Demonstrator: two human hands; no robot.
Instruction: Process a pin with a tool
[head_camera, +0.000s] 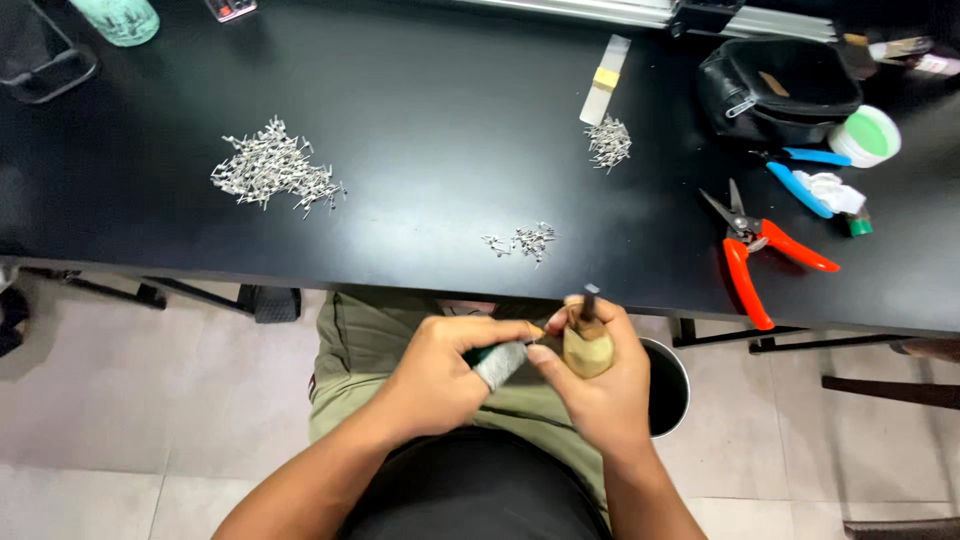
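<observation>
Over my lap, below the edge of the black table (430, 120), both hands meet. My right hand (598, 385) grips a small tool with a tan, tape-wrapped handle (586, 347) and a dark metal tip pointing up. My left hand (440, 370) has a grey wrapped fingertip (499, 364) and pinches something small against the tool; the piece itself is too small to make out. A small pile of silver pins (527, 241) lies on the table just ahead of my hands.
A large pile of silver pins (273, 171) lies at left, another small pile (609, 143) beside a white-and-yellow strip (604, 80). Red-handled cutters (757, 255), blue-handled pliers (802, 180), a black pouch (778, 92) and a round green-lidded container (868, 135) sit right. A black bin (668, 385) stands underneath.
</observation>
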